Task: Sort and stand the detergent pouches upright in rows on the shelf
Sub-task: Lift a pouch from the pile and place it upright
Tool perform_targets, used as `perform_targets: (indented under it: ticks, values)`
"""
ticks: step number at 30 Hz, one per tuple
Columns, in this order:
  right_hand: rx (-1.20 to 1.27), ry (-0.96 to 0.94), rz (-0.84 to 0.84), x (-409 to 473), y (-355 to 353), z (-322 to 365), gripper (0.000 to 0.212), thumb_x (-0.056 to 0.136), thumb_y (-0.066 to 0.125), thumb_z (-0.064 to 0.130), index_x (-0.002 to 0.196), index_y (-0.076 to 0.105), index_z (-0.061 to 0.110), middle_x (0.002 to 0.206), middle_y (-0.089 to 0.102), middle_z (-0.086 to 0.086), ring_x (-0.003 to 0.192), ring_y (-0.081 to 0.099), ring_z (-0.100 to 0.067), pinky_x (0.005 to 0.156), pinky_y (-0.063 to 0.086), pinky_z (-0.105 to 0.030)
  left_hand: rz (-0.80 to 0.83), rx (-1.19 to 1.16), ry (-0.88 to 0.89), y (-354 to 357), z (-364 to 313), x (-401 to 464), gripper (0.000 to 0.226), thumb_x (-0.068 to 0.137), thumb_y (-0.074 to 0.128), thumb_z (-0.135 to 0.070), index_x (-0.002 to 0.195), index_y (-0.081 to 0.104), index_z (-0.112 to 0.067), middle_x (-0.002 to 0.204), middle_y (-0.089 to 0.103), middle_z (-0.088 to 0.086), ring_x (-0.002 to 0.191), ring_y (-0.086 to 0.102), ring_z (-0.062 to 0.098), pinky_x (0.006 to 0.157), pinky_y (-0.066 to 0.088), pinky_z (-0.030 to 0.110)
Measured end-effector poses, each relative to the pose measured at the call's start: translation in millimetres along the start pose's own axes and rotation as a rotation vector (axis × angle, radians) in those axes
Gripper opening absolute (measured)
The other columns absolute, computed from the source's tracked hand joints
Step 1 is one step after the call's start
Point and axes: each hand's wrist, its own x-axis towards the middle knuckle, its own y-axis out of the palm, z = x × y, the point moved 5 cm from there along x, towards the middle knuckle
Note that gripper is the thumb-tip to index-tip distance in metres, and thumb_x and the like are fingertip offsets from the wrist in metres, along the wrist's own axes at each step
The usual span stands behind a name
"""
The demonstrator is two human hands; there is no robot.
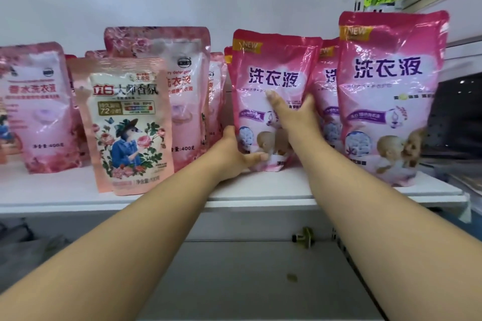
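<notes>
Magenta film pouch [271,91] — the detergent pouch in hand — stands between both palms near the front of the white shelf [260,190], long axis vertical with a slight lean of its top toward the left-hand side. Left hand [234,156] cups the lower left corner, thumb wrapped across the base front; right hand [297,117] lies flat on the front face and right edge, fingers [273,101] spread upward over the print. Both hands are closed onto the pouch, neither clenched. Just behind and to the right of the grip stands a matching pouch [326,91], partly hidden; further right and nearer the shelf edge, a larger-looking matching pouch [391,96] stands upright. Left of the grip sit the pale rose pouches [182,91] and a floral pouch [127,128] — a different sort. Judgement: the coming adjustment turns on squaring the base, the left hand being nearer that base.
</notes>
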Motion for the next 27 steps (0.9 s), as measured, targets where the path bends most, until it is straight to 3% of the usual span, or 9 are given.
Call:
perform_targets:
  ticks: [4,6,8,11,15,18,20,23,27]
  values:
    - [-0.018,-0.037,-0.042,-12,-3,9,0.093,0.077,0.062,0.053,0.146,0.017,0.01,0.15,0.03,-0.009,0.137,0.031,-0.027,0.11,0.029,-0.044,0.016,-0.03,0.034,-2,-1,-7,0.087,0.069,0.077,-0.041,0.134,0.027,-0.011,0.131,0.051,0.002,0.114,0.05,0.02,0.104,0.036,0.036]
    - [-0.027,-0.104,-0.075,-19,-8,14,0.086,0.079,0.062,0.05,0.144,0.024,0.007,0.147,0.034,-0.009,0.135,0.034,-0.024,0.109,0.03,-0.035,0.035,-0.061,0.054,-1,-3,-11,0.086,0.068,0.078,-0.04,0.132,0.029,-0.011,0.129,0.052,0.0,0.111,0.05,0.016,0.101,0.037,0.031]
    - [-0.069,-0.166,-0.112,-25,-13,19,0.07,0.083,0.06,0.046,0.136,0.037,0.008,0.138,0.046,-0.005,0.127,0.043,-0.019,0.093,0.031,-0.017,0.053,-0.086,0.066,0,-4,-12,0.085,0.068,0.078,-0.039,0.132,0.03,-0.011,0.125,0.051,-0.004,0.108,0.048,0.013,0.096,0.036,0.026]
    - [-0.152,-0.246,-0.161,-32,-17,24,0.051,0.085,0.058,0.044,0.121,0.049,0.009,0.109,0.058,0.002,0.101,0.054,-0.011,0.072,0.031,-0.009,0.06,-0.079,0.088,3,-3,-10,0.091,0.065,0.08,-0.041,0.135,0.029,-0.011,0.13,0.05,-0.005,0.115,0.048,0.014,0.103,0.036,0.029]
    - [-0.246,-0.34,-0.217,-35,-13,30,0.065,0.075,0.05,0.058,0.116,0.051,0.008,0.075,0.045,0.019,0.068,0.046,-0.002,0.054,0.034,-0.009,-0.038,-0.061,0.106,1,-5,-12,0.086,0.064,0.081,-0.04,0.13,0.035,-0.012,0.129,0.055,0.002,0.116,0.052,0.021,0.102,0.04,0.037]
    - [-0.174,-0.339,-0.246,-28,-14,30,0.057,0.082,0.057,0.046,0.124,0.048,0.008,0.094,0.051,0.012,0.089,0.048,-0.006,0.062,0.035,-0.009,-0.168,-0.08,0.115,-7,-9,-16,0.083,0.065,0.081,-0.036,0.13,0.035,-0.013,0.129,0.054,0.005,0.116,0.051,0.024,0.1,0.04,0.035]
    - [-0.143,-0.307,-0.198,-20,-9,25,0.051,0.086,0.059,0.038,0.125,0.047,0.007,0.108,0.055,0.006,0.1,0.048,-0.006,0.077,0.037,-0.008,-0.171,-0.027,0.09,-7,-8,-14,0.079,0.067,0.079,-0.037,0.128,0.035,-0.01,0.13,0.053,0.008,0.115,0.051,0.026,0.097,0.04,0.035]
    - [-0.139,-0.142,-0.046,-8,4,7,0.056,0.086,0.057,0.043,0.128,0.045,0.009,0.124,0.058,-0.004,0.116,0.053,-0.02,0.097,0.04,-0.031,-0.145,0.036,-0.002,-4,-2,-10,0.076,0.072,0.076,-0.038,0.126,0.034,-0.006,0.131,0.05,0.013,0.116,0.05,0.029,0.093,0.039,0.033]
    - [-0.06,0.047,0.082,-17,7,-3,0.075,0.087,0.053,0.049,0.144,0.022,0.012,0.145,0.036,-0.006,0.134,0.033,-0.025,0.105,0.027,-0.034,-0.183,0.095,-0.02,-5,-4,-8,0.076,0.075,0.074,-0.038,0.128,0.031,-0.003,0.131,0.048,0.014,0.116,0.049,0.03,0.09,0.037,0.03]
